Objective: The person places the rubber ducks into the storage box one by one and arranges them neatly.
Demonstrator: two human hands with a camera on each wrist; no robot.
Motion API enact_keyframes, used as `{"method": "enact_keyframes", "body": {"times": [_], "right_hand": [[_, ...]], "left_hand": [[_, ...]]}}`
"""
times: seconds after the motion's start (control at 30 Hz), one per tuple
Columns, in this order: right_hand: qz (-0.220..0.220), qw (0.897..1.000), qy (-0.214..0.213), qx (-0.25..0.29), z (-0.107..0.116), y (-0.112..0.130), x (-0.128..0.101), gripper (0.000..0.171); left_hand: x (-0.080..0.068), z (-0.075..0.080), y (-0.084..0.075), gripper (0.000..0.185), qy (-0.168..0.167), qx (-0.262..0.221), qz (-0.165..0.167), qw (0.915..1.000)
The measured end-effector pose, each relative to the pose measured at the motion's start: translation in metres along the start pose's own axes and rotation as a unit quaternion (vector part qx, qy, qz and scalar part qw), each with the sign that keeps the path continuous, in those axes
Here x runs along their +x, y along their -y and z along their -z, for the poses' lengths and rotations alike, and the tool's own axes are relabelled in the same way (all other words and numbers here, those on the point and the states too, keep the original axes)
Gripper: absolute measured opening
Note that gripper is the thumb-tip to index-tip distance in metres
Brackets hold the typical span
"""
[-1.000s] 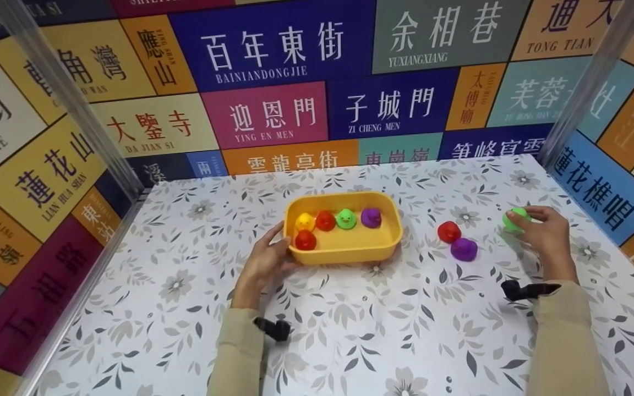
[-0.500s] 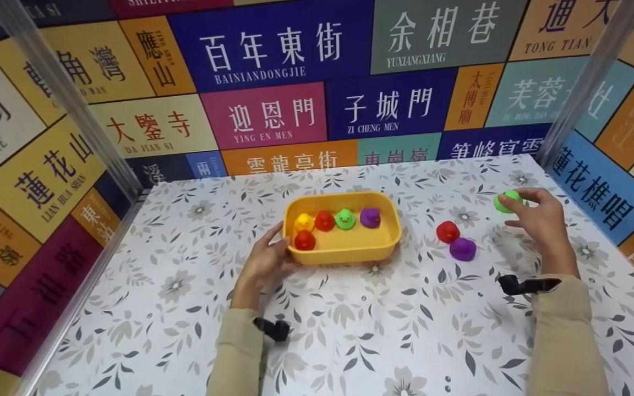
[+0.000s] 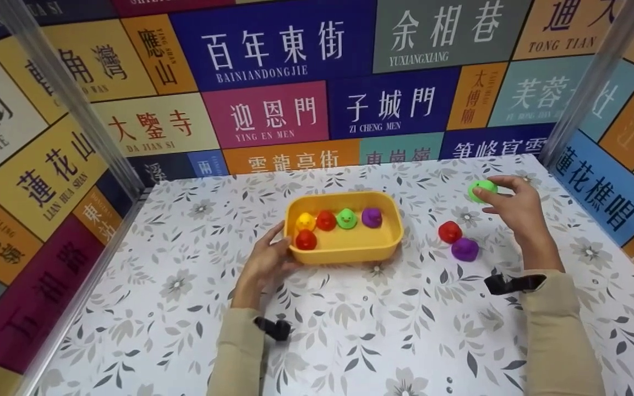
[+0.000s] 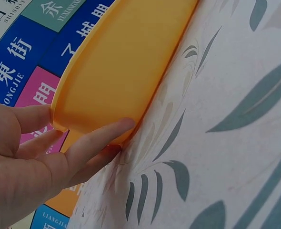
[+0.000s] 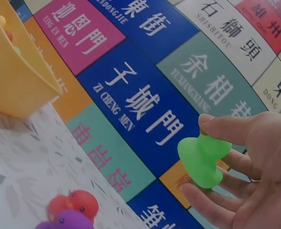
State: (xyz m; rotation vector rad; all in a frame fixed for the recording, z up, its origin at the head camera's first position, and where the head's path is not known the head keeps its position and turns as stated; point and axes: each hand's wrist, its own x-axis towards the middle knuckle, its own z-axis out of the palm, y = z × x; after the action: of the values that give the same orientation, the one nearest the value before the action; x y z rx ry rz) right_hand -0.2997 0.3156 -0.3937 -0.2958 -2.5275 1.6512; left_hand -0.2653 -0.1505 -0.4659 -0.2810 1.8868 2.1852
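Since the earlier frames, the green duck [image 3: 481, 190] has been lifted off the counter [image 3: 383, 330] and carried up and leftward, pinched between the thumb and fingers of the right hand [image 3: 515, 212]; it is now held in the air, well apart from the yellow tub [image 3: 344, 250]. The tub has not shifted and is steadied at its near left corner by the left hand [image 3: 264, 264], whose straight fingers are pressed against the wall and curl round nothing. Five ducks are already seen inside the tub: yellow, two red, green and purple. Two are left on the counter, a red duck [image 3: 449, 231] and a purple duck [image 3: 464, 249], touching each other between tub and right hand. Nothing is seen standing between the held duck and the tub. Coloured sign panels [image 3: 273, 110] enclose the counter.
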Motion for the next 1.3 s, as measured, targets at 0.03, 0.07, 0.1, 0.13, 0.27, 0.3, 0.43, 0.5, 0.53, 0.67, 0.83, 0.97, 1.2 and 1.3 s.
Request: {"method": "enact_keyframes", "body": {"times": [0.03, 0.07, 0.1, 0.13, 0.27, 0.3, 0.43, 0.5, 0.53, 0.67, 0.83, 0.97, 1.2, 1.3], "right_hand": [[-0.002, 1.000, -0.001, 0.001, -0.002, 0.002, 0.000, 0.078], [-0.003, 1.000, -0.001, 0.004, -0.004, 0.003, -0.001, 0.077], [-0.003, 1.000, -0.002, 0.008, -0.006, 0.005, -0.002, 0.077], [-0.003, 1.000, -0.003, 0.010, -0.008, 0.006, -0.003, 0.076], [0.007, 1.000, 0.006, 0.014, -0.019, 0.014, -0.008, 0.069], [0.011, 1.000, 0.012, 0.012, -0.022, 0.016, -0.010, 0.068], [0.027, 0.998, 0.048, 0.004, -0.038, 0.027, -0.017, 0.066], [0.031, 0.997, 0.067, -0.001, -0.046, 0.034, -0.019, 0.067], [0.030, 0.997, 0.077, -0.003, -0.049, 0.037, -0.020, 0.068], [0.017, 0.993, 0.113, -0.015, -0.065, 0.049, -0.022, 0.068], [0.018, 0.987, 0.151, -0.045, -0.087, 0.068, -0.018, 0.063], [0.039, 0.978, 0.195, -0.057, -0.102, 0.080, -0.016, 0.055], [0.060, 0.965, 0.245, -0.072, -0.126, 0.089, -0.014, 0.045], [0.068, 0.962, 0.252, -0.080, -0.136, 0.087, -0.014, 0.043]], "left_hand": [[0.000, 0.000, 0.000, 0.058, 0.000, -0.001, 0.003, 1.0000], [0.000, 0.000, 0.000, 0.058, 0.000, -0.003, 0.004, 1.0000], [0.000, 0.000, -0.001, 0.058, 0.000, -0.007, 0.007, 1.0000], [0.000, 0.000, -0.001, 0.058, 0.002, -0.008, 0.007, 0.9999], [-0.001, -0.001, -0.002, 0.057, 0.003, -0.012, 0.013, 0.9998], [-0.001, -0.001, -0.002, 0.056, 0.003, -0.014, 0.015, 0.9998], [-0.002, 0.000, -0.004, 0.055, -0.002, -0.008, 0.016, 0.9998], [-0.001, 0.000, -0.005, 0.055, -0.002, -0.005, 0.008, 1.0000], [-0.001, 0.000, -0.005, 0.055, 0.001, 0.000, 0.001, 1.0000], [0.000, 0.000, -0.003, 0.056, 0.005, 0.008, -0.011, 0.9999], [-0.001, -0.001, -0.002, 0.056, 0.000, 0.005, -0.004, 1.0000], [-0.002, -0.002, -0.002, 0.056, 0.002, 0.000, -0.002, 1.0000], [-0.001, 0.000, -0.003, 0.056, -0.001, -0.005, 0.005, 1.0000], [-0.001, 0.000, -0.002, 0.056, -0.006, -0.005, 0.009, 0.9999]]}}
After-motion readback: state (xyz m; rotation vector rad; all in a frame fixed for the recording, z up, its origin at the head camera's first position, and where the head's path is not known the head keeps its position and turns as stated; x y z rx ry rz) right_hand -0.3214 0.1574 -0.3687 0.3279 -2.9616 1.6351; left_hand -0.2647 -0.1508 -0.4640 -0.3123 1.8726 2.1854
